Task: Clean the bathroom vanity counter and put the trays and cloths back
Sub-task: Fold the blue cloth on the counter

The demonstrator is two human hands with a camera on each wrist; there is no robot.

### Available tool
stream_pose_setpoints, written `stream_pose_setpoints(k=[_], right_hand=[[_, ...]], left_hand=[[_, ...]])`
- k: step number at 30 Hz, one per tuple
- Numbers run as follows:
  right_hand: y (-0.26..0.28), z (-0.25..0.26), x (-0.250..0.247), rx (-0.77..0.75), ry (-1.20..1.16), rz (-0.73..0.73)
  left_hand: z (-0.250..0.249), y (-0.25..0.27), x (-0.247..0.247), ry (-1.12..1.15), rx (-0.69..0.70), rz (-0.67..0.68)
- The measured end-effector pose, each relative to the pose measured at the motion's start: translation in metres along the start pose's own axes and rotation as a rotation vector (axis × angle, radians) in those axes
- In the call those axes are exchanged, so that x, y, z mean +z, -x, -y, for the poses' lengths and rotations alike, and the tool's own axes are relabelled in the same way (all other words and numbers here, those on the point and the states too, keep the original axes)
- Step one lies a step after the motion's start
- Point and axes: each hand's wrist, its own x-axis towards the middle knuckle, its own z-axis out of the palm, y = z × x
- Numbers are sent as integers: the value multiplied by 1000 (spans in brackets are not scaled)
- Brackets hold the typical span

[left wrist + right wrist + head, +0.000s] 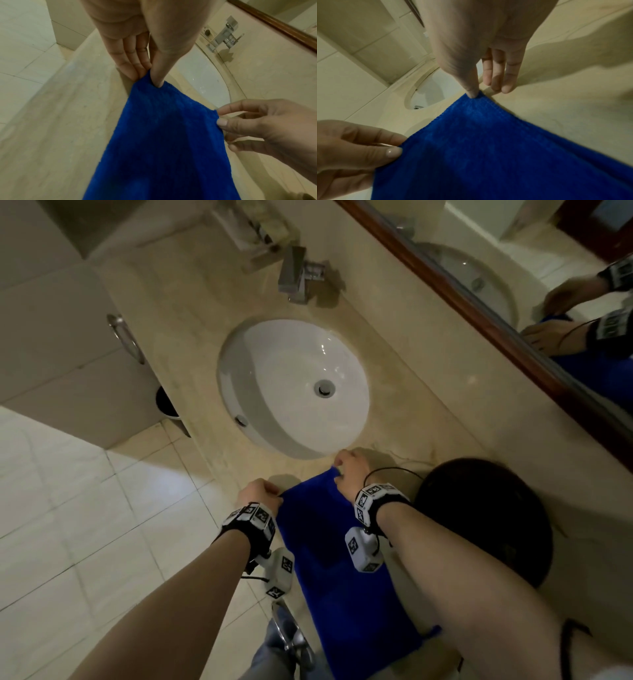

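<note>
From the head camera, a blue cloth [337, 563] hangs over the front edge of the beige stone counter [191, 337]. Its top end lies on the counter, just in front of the white sink [294, 385]. The left hand [260, 495] pinches the top left corner of the cloth. The right hand [352, 472] pinches the top right corner. A round dark tray [486, 525] sits on the counter just to the right of the right arm. A shiny square tap [296, 273] stands behind the sink. A mirror [548, 268] with a brown wood frame runs along the wall.

From the left wrist camera, the left hand [137, 44] holds a corner of the cloth [163, 142] tight between the thumb and the fingers [132, 65]. The right hand [267, 125] pinches the other corner. The cloth is pulled flat between them, over the counter [51, 121]. The tap [226, 36] is far back on the right.

From the right wrist camera, the right hand [481, 47] pinches its corner of the cloth [496, 155] with the thumb on top. Three fingers [508, 75] point down beside the cloth, and I cannot tell if they touch it. The left hand [353, 152] pinches the near corner. A part of the sink [426, 93] shows behind the cloth.
</note>
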Motion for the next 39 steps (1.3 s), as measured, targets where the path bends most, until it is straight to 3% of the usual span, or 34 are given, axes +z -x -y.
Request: stream_pose_setpoints(k=[11, 20, 29, 39], right_hand=[[-11, 9, 4, -53, 128, 69], [9, 13, -10, -2, -142, -12], [71, -8, -17, 13, -237, -131], [166, -56, 6, -16, -87, -27]], left_hand=[[3, 5, -4, 6, 69, 20], [-3, 26, -25, -234, 250, -20], [-3, 87, -25, -299, 489, -45], [57, 158, 34, -381, 631, 20]])
